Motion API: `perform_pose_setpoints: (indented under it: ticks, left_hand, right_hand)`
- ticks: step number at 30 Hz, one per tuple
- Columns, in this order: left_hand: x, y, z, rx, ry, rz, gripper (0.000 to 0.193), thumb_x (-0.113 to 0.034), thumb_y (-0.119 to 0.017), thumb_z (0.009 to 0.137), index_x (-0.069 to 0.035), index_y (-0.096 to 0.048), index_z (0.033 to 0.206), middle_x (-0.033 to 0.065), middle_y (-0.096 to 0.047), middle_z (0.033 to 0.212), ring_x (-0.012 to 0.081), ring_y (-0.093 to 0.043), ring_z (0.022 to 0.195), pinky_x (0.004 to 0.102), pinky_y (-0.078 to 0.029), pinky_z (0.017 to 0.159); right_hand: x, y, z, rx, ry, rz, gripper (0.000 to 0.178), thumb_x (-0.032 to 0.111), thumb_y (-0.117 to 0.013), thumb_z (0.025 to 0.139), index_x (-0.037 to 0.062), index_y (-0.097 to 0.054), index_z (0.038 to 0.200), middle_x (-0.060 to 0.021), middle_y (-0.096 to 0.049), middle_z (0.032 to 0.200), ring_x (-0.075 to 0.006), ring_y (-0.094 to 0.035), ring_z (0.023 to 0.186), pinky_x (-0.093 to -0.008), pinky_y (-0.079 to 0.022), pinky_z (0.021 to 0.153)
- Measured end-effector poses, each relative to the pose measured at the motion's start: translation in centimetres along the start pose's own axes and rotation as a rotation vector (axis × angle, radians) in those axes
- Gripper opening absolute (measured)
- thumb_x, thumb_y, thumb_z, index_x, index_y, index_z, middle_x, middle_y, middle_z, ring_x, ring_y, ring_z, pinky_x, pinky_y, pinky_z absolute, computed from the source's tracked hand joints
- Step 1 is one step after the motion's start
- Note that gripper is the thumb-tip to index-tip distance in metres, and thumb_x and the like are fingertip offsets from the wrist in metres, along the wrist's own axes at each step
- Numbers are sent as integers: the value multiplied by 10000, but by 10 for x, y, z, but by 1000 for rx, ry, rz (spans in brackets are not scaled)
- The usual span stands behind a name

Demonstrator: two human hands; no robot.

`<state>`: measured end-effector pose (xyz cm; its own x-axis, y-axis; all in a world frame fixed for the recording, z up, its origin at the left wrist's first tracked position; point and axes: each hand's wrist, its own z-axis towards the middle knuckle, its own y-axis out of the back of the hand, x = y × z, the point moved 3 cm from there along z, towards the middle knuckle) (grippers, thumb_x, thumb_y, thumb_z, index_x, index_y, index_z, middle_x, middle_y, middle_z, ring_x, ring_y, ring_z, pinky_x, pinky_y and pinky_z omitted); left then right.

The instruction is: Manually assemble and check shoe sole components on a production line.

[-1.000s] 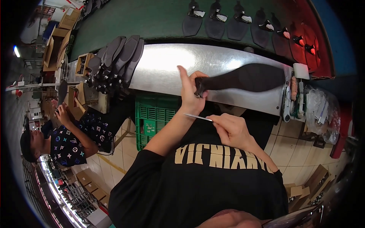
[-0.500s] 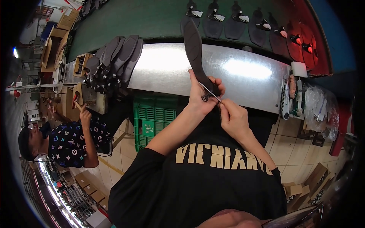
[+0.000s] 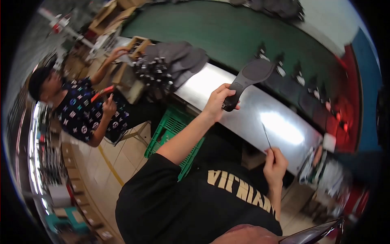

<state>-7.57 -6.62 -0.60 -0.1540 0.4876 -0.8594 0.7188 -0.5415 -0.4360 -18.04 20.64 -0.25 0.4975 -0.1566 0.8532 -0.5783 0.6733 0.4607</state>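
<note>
A dark grey shoe sole (image 3: 252, 77) is held up over the metal ledge, its bottom face showing. My left hand (image 3: 217, 103) is closed around its narrow heel end, with the wide toe part pointing to the far right. Lower and to the right, my right hand (image 3: 275, 166) pinches a thin metal rod-like tool (image 3: 266, 133), whose exact kind I cannot make out. The rod points up and away, apart from the sole. Below both hands runs the shiny metal ledge (image 3: 239, 124).
Beyond the ledge, a green belt (image 3: 187, 22) carries a row of soles. More soles (image 3: 176, 57) are heaped at left, beside a co-worker (image 3: 87, 103) holding a red-headed hammer (image 3: 102, 93). A green crate (image 3: 168, 132) stands under the ledge. Tools and plastic bags (image 3: 329, 171) hang at right.
My left hand has turned the sole over and swung its toe end right. My right hand has drawn the rod away from the heel, toward the lower right. The view has rotated.
</note>
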Motion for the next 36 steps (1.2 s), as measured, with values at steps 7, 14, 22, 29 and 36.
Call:
perform_pose_setpoints:
  ticks: [7,14,22,29,36]
  left_hand:
    - [-192,124,-4,-438,-521,572,373,-214,-716,759,-2,-668,1062,102,-685,960,212,-631,919,371,-450,850]
    - [-288,205,2,-914,-203,1216,584,-480,-677,847,-8,-675,1191,116,-709,1077,201,-659,947,339,-490,838]
    - [-131,49,117,-216,-630,1296,526,-401,-714,807,-67,-664,1210,162,-655,1211,297,-641,1089,376,-506,905]
    - [-10,-14,254,-89,-505,1403,678,-477,-700,816,-67,-569,1340,179,-549,1377,302,-479,1320,397,-390,1079]
    - [16,-38,273,-202,-898,1507,339,-395,-689,827,-106,-674,1004,95,-648,1048,321,-569,1117,484,-449,906]
  right_hand:
    - [-32,5,-2,50,-186,199,144,57,-526,964,-20,-619,885,1,-523,630,-57,-465,585,-229,-363,529]
    - [-73,37,6,-93,-254,74,165,69,-510,975,-33,-637,998,-43,-572,727,-111,-506,634,-261,-417,596]
    - [-92,76,20,-212,-43,-495,403,-23,-583,849,0,-606,1251,-163,-562,964,-332,-551,907,-385,-438,839]
    - [-102,81,24,-229,-58,-654,436,-28,-600,827,12,-602,1261,-150,-581,945,-319,-555,884,-393,-452,821]
    - [-85,85,23,-324,-34,-757,536,3,-630,792,68,-578,1321,-187,-507,1192,-449,-396,1268,-527,-328,1052]
